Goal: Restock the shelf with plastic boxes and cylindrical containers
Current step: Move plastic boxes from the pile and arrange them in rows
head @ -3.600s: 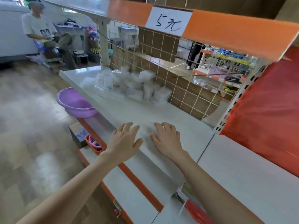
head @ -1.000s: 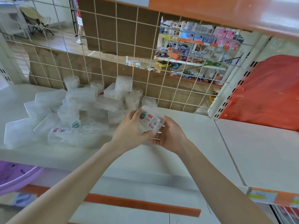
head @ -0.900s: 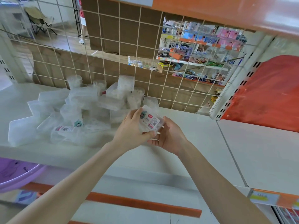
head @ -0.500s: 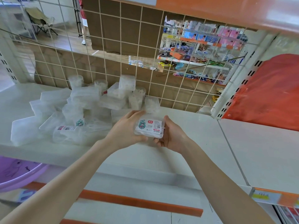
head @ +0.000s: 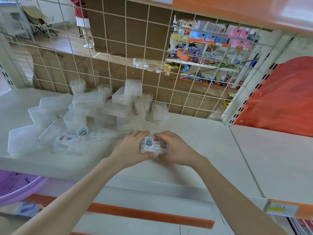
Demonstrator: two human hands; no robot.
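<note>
A small clear plastic box point(head: 155, 145) with a printed label sits low over the white shelf point(head: 194, 138), held from both sides. My left hand point(head: 131, 148) grips its left end and my right hand point(head: 176, 150) grips its right end, fingers curled over the top. Whether the box touches the shelf is unclear. To the left and behind lies a loose heap of clear plastic boxes point(head: 71, 122), with upright cylindrical containers point(head: 144, 104) near the wire grid.
A wire grid back panel point(head: 152, 56) closes the shelf's rear. An orange sheet point(head: 284, 97) hangs at the right. A purple basin point(head: 15, 187) sits lower left, above an orange-edged lower shelf point(head: 149, 214). The neighbouring shelf board point(head: 274, 158) lies to the right.
My hands went from resting flat on the bare shelf to holding a labelled box. Over the last second they turned it label-up and lowered it toward the shelf.
</note>
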